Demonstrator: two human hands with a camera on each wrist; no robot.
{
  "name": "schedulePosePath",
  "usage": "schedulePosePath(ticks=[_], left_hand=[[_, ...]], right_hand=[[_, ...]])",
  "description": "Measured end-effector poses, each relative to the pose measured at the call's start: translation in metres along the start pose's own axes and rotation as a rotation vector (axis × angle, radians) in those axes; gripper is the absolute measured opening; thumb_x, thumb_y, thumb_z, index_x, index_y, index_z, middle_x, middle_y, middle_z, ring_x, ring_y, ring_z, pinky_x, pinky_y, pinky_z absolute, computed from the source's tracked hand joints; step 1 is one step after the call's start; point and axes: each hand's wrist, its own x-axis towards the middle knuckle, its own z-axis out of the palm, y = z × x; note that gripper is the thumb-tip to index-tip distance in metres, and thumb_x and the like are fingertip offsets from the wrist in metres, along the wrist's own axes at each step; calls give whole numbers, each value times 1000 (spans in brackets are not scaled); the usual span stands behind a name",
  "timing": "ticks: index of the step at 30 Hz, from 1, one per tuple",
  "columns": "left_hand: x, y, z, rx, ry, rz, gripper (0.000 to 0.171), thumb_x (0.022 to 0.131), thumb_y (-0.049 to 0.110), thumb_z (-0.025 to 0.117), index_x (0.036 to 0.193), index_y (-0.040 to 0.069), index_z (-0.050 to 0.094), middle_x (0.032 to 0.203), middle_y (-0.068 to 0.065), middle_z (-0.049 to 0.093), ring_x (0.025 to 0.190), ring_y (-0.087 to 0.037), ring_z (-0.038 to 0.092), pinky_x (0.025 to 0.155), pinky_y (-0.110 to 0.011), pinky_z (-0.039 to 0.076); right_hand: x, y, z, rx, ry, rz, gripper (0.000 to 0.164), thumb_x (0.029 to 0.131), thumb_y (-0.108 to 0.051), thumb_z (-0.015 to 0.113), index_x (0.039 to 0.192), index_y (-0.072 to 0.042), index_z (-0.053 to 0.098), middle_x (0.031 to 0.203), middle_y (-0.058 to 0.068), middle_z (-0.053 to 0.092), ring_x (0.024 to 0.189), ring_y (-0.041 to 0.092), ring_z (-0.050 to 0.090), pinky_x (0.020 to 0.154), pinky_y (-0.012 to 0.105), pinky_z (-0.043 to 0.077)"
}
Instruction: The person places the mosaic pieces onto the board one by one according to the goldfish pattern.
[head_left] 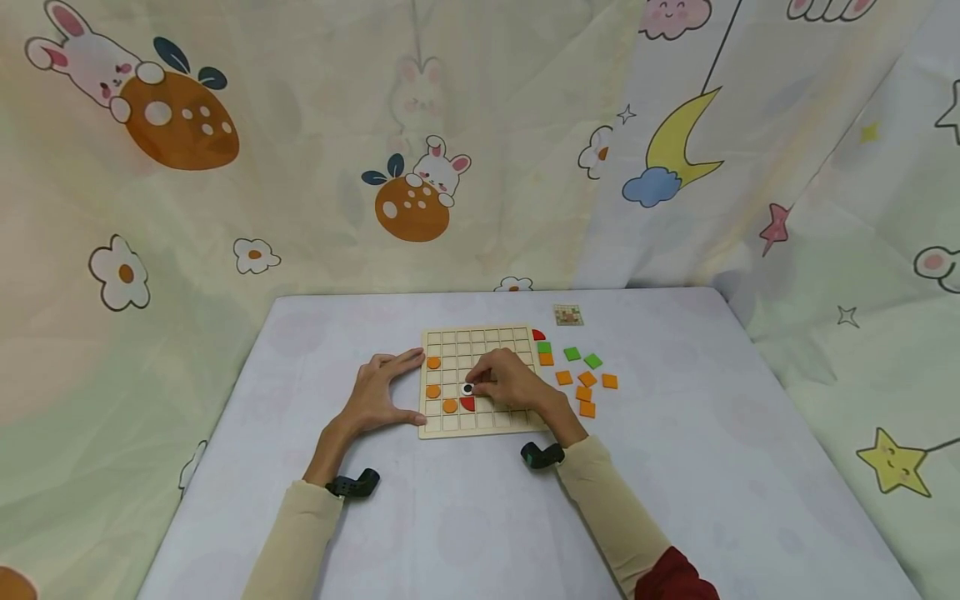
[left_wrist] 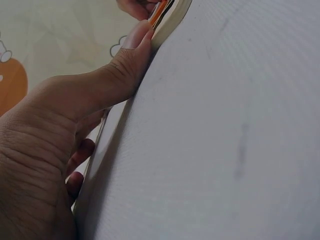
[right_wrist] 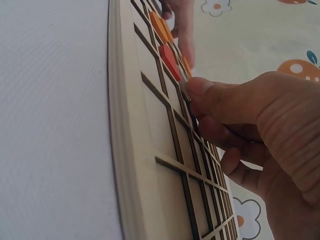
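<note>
Nearby, sleeves: beige (head_left: 300, 533) on both arms, with dark red fabric (head_left: 678, 575) behind the right one.
Wristbands: a black device on the left wrist (head_left: 354, 485), another on the right (head_left: 542, 455).
Left hand (head_left: 371, 398): thumb and fingers spread straight, clasping nothing; the thumb touches the board's near left corner, the fingertips its left edge.
Grid board (head_left: 457, 427): pale wood, lying flat on the white-covered table (head_left: 442, 525).
Red quarter-round piece (head_left: 468, 404): on the grid, right beside the nearest orange disc (head_left: 450, 406); two more discs sit along the left column.
White disc with black centre (head_left: 468, 389): just beyond the red piece, over the grid; whether it lies fully seated cannot be told.
Right hand (head_left: 512, 381): thumb and forefinger pinch that white disc.
Orange squares (head_left: 583, 393): scattered right of the board.
Green squares (head_left: 572, 354): mostly beyond the orange ones.
Picture card (head_left: 567, 314): near the table's far edge.
Backdrop (head_left: 517, 225): cartoon-printed cloth.
</note>
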Motion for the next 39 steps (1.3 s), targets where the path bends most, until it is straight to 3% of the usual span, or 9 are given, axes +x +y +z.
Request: schedulePosePath(ticks=[24, 39], left_hand=[[0, -1, 1, 4, -13, 1, 119, 61, 59, 103, 164, 27, 53, 174, 8, 45, 140, -30, 45, 118, -59, 29], [1, -1, 1, 19, -12, 1, 119, 62, 60, 102, 164, 26, 52, 174, 7, 45, 141, -31, 45, 118, -61, 30]], right_hand=[[0, -3, 3, -20, 5, 1, 15, 94, -9, 86, 109, -9, 87, 100, 0, 82, 84, 7, 66, 76, 23, 56], [0, -5, 0, -30, 10, 18, 16, 92, -9, 89, 107, -8, 87, 95, -1, 80, 84, 8, 66, 79, 25, 57]])
